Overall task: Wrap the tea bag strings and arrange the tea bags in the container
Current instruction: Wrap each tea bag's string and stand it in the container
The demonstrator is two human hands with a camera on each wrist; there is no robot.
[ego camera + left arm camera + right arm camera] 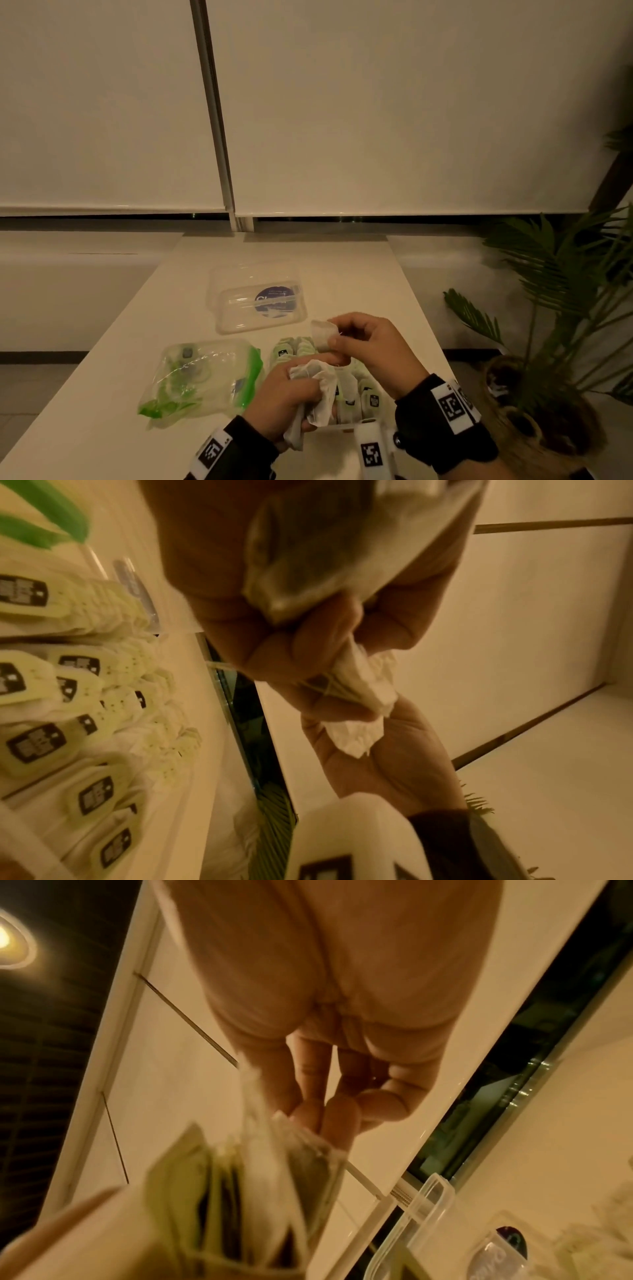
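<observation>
The left hand (pixel 286 390) is curled around a bunch of loose tea bags (pixel 317 394), gripping them in the fist just above the near part of the container (pixel 342 426); the left wrist view shows the fingers (pixel 284 647) closed on the crumpled paper with thin string (pixel 325 688) crossing it. The right hand (pixel 368 346) is raised a little farther and to the right, thumb and fingertips pinching a single tea bag (pixel 322 334) that stands up to the left of the fingers; the right wrist view is blurred, yet shows the fingertips (pixel 329 1112) pressed against the bag's edge. Below both hands the container holds rows of tea bags with pale green tags (pixel 371 399), packed upright. To its left on the table (pixel 120 342) lies a clear bag (pixel 202 377) with green print and a few items inside. Farther away rests the clear lid (pixel 257 298) with a dark round label. A potted plant (pixel 555 308) stands off the table's right side, and pale blinds (pixel 376 102) cover the far wall.
</observation>
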